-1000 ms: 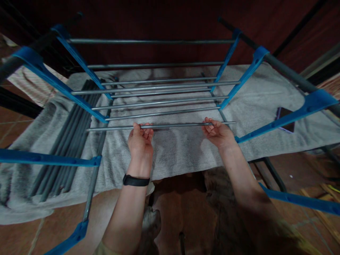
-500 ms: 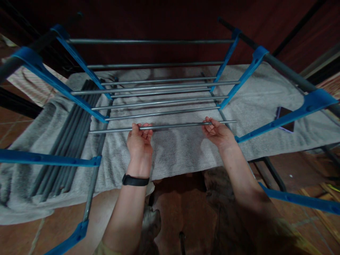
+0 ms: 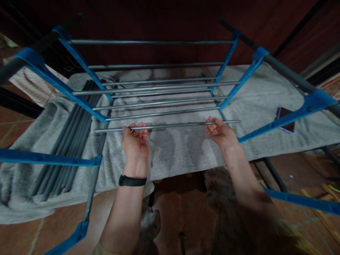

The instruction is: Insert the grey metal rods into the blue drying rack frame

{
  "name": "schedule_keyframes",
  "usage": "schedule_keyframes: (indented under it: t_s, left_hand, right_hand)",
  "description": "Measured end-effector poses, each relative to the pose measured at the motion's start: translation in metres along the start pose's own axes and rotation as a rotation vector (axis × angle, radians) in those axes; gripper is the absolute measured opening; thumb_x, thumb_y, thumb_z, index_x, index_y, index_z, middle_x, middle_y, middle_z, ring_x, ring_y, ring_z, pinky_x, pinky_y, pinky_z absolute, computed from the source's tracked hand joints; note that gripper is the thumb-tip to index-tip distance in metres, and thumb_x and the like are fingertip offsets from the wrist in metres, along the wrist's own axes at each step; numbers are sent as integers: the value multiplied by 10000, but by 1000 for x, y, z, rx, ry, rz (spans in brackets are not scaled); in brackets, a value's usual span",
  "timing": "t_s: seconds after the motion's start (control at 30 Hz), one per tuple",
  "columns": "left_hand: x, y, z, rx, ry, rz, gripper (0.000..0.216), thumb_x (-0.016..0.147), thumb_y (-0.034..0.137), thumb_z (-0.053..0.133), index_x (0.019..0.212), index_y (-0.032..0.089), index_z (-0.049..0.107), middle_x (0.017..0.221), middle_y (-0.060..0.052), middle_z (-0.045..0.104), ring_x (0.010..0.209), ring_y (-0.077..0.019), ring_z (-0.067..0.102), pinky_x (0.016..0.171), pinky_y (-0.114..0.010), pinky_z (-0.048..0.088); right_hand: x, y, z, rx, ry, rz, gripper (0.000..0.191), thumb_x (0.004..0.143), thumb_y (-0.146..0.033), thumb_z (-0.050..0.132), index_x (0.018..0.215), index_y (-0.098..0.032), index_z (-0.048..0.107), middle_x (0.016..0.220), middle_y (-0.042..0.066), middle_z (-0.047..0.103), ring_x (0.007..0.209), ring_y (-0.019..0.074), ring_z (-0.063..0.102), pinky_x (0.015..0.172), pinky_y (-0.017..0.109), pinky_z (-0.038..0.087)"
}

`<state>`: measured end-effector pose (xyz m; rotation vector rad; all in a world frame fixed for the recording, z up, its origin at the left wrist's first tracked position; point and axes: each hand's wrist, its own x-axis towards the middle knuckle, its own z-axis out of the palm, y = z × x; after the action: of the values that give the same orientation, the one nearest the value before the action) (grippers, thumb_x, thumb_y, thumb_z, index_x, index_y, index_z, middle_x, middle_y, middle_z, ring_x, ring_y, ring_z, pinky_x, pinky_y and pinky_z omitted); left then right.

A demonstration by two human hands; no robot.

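Both my hands hold one thin grey metal rod (image 3: pixel 175 125) level, palms up, in front of a drying rack. My left hand (image 3: pixel 134 141), with a black band on its wrist, curls its fingers round the rod left of its middle. My right hand (image 3: pixel 220 131) grips it near the right end. The rod's right tip lies close to a blue plastic side bar (image 3: pixel 281 121); its left tip stops short of the blue bar on the left (image 3: pixel 61 88). Several like rods (image 3: pixel 164 102) sit fitted between the blue bars behind it.
A grey towel (image 3: pixel 186 152) lies on the floor under the rack. A bundle of dark grey tubes (image 3: pixel 66 141) rests on its left part. A dark flat object (image 3: pixel 285 118) lies on the towel at right. More blue bars (image 3: pixel 47 160) jut in low on both sides.
The rod has shifted to the right, its right tip closer to the blue bar. My left hand slid left along it; my right hand moved slightly right.
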<state>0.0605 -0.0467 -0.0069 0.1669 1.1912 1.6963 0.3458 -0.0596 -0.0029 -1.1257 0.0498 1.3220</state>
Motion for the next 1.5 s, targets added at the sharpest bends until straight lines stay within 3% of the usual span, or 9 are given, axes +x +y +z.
schedule_keyframes:
  t_s: [0.3,0.83,1.23,1.5]
  left_hand:
    - [-5,-1,3,-1,-23,4,355,1005,474,433,819,198,558,806,-50,668,763,-145,691,705,-250,532]
    - [-11,-1,7,-23,-18,-12,366,996,475,472,784,192,568,784,-29,666,781,-124,678,747,-227,529]
    - [-9,5,7,-23,54,-38,380,1028,482,329,944,198,566,866,-64,671,773,-139,699,693,-236,531]
    - [-15,10,13,-37,78,-39,367,1039,418,334,863,187,559,786,-39,648,743,-134,690,642,-215,511]
  right_hand:
    - [-5,6,3,-9,-43,25,211,903,-26,502,849,-211,591,707,-20,721,587,114,686,617,240,633]
    - [-8,6,6,-8,-50,48,217,953,-56,477,852,-207,595,705,-18,730,591,105,686,645,239,633]
    - [-8,5,6,-13,-17,-2,177,960,-93,529,850,-205,611,708,-34,723,606,95,687,659,221,616]
    - [-8,2,6,-1,7,1,174,965,-88,509,867,-199,601,696,-33,716,591,95,680,612,213,610]
